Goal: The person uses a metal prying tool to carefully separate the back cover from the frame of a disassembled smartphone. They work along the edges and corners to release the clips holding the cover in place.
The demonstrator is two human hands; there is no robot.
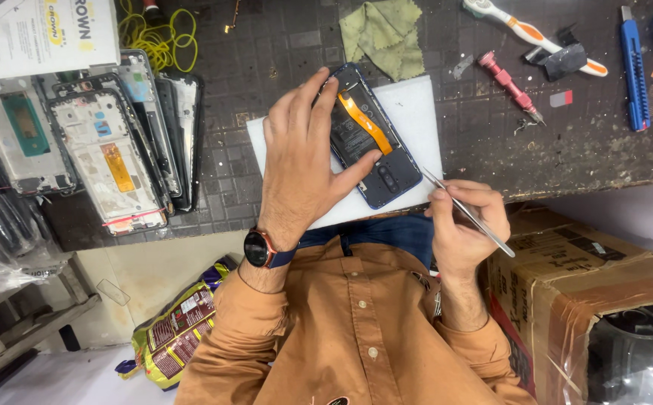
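A blue phone (386,176) with its back cover off lies on a white pad (416,112) on the dark workbench. Its black battery and an orange flex cable (364,120) are exposed. My left hand (300,161), with a watch on the wrist, rests over the phone's left side, fingers on its top edge and thumb pressing the battery. My right hand (465,221) is at the bench's front edge, just right of the phone, and grips metal tweezers (467,214). The tweezers' tip points toward the phone's lower right corner.
A stack of stripped phone frames (105,142) lies at the left, with yellow cable (163,37) behind it. A green cloth (383,34), toothbrush (533,34), red screwdriver (508,84) and blue utility knife (633,71) lie at the back. A cardboard box (589,277) stands lower right; a snack packet (180,326) lies below.
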